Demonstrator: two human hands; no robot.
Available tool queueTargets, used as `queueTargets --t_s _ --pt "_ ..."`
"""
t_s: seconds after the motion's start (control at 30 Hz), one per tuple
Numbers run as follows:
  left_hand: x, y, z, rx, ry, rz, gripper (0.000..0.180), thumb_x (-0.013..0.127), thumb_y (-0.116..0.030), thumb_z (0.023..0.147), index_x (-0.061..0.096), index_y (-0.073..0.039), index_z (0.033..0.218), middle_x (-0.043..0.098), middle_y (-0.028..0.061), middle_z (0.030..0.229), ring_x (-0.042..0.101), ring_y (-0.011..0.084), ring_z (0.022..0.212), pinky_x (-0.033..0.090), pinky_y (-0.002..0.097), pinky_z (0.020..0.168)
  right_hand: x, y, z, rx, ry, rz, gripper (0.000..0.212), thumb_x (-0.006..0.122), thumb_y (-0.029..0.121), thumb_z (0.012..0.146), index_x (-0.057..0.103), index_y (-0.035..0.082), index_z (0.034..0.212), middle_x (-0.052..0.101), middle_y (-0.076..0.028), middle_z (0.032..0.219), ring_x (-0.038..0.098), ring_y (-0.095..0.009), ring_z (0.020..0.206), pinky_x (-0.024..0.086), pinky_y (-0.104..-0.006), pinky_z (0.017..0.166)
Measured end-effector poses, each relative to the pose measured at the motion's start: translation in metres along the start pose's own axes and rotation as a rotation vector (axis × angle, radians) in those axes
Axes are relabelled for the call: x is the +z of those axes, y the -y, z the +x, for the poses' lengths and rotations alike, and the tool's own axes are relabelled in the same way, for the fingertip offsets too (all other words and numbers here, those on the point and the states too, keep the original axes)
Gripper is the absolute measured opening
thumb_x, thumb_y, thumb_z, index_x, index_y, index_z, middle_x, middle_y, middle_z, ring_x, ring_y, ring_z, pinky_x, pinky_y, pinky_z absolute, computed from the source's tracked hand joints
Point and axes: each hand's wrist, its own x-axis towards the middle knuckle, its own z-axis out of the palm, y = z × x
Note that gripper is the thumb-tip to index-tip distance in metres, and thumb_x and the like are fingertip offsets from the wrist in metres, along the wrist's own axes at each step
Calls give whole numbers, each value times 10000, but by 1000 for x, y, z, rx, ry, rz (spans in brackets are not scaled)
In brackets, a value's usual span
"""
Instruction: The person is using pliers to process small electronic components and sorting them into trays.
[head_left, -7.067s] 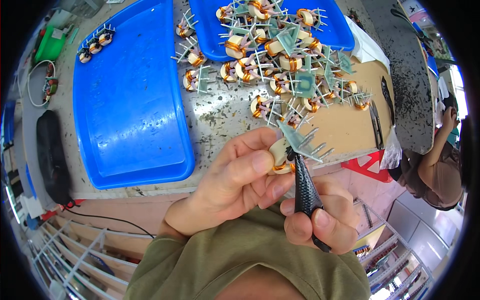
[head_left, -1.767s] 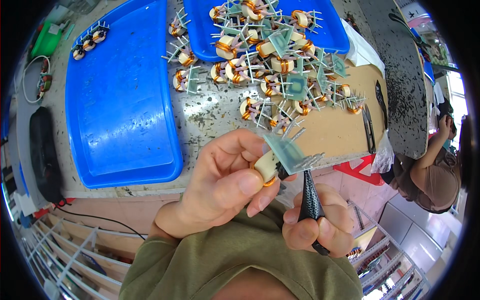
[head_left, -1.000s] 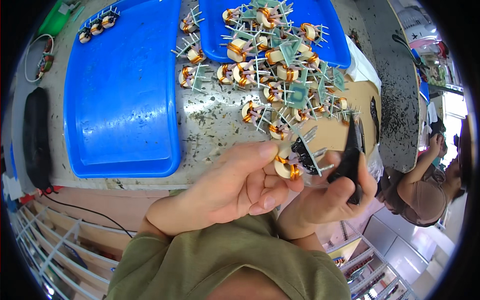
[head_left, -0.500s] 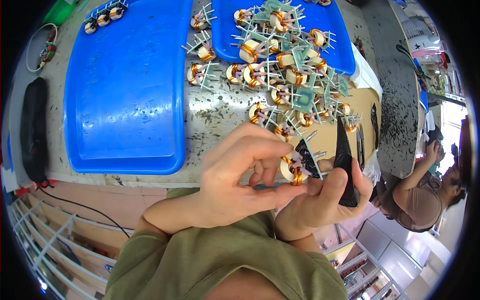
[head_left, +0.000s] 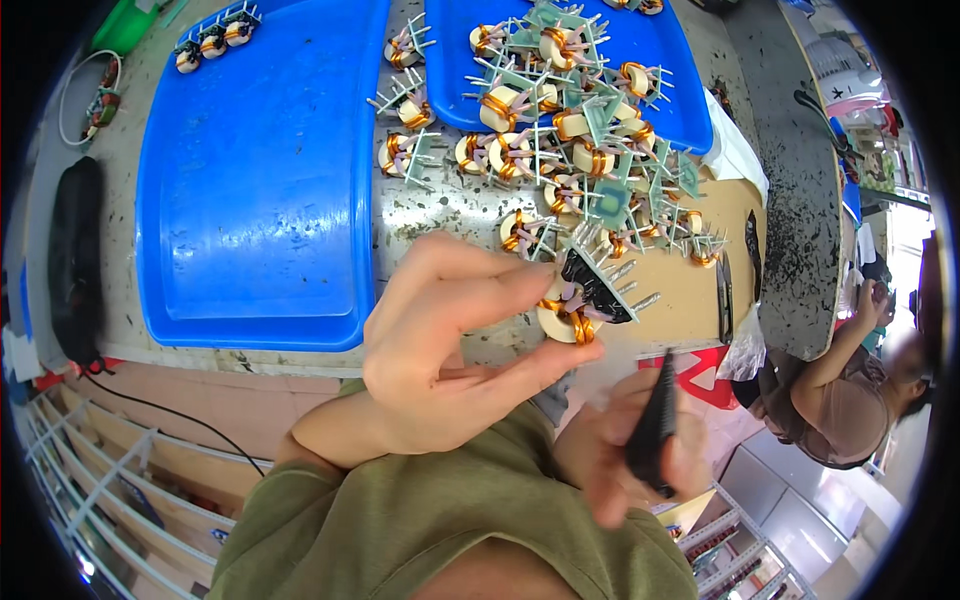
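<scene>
My left hand (head_left: 450, 350) pinches a toroidal coil (head_left: 572, 318) between thumb and fingers, above the table's near edge. The coil has a pale ring core with copper windings. It is joined to a small green board whose inner face carries a glossy black layer; silvery pins stick out on the other side. Lower and to the right, my right hand (head_left: 645, 445) is closed around a black tapered tool (head_left: 655, 430), its tip pointing up. That hand is smeared by motion, and the tool's exact kind does not show.
A pile of similar coils (head_left: 590, 155) spreads over a second blue tray (head_left: 690, 110), the metal table and brown cardboard (head_left: 680, 295). The left blue tray (head_left: 260, 190) has several coils (head_left: 213, 45) at its far left corner. Tweezers (head_left: 724, 300) lie at right. A co-worker (head_left: 850, 400) sits beyond.
My right hand with the black tool has pulled away from the coil, down toward my body. My left hand has shifted slightly left with the coil, which is tilted differently.
</scene>
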Motion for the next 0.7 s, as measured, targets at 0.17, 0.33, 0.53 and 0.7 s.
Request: queueTargets --t_s 0.17,0.33,0.53,0.7 --pt "1 7 0 217 -152 65 448 778 -48 501 563 10 889 547 106 823 488 171 613 366 235 489 -1 4 2 90 201 -22 495 695 124 669 393 22 1048 539 -102 751 548 -182 491 410 -270 381" --pt "0 3 1 245 -119 116 433 767 -48 513 560 0 890 548 94 829 471 174 628 362 238 490 -3 4 4 88 199 4 459 687 100 678 401 20 1028 538 -101 742 546 -182 480 400 -260 358" --pt "2 -1 1 257 -130 146 422 767 -58 513 560 -18 879 552 79 823 470 169 620 353 245 485 -1 5 3 77 160 -3 413 671 75 692 408 8 1004 538 -97 720 552 -180 485 417 -261 363" --pt "0 -4 1 272 -121 199 446 783 -71 491 558 -20 873 554 74 804 476 164 602 352 246 480 -4 6 4 81 175 16 413 677 60 679 414 5 993 545 -96 695 550 -185 481 429 -266 370"
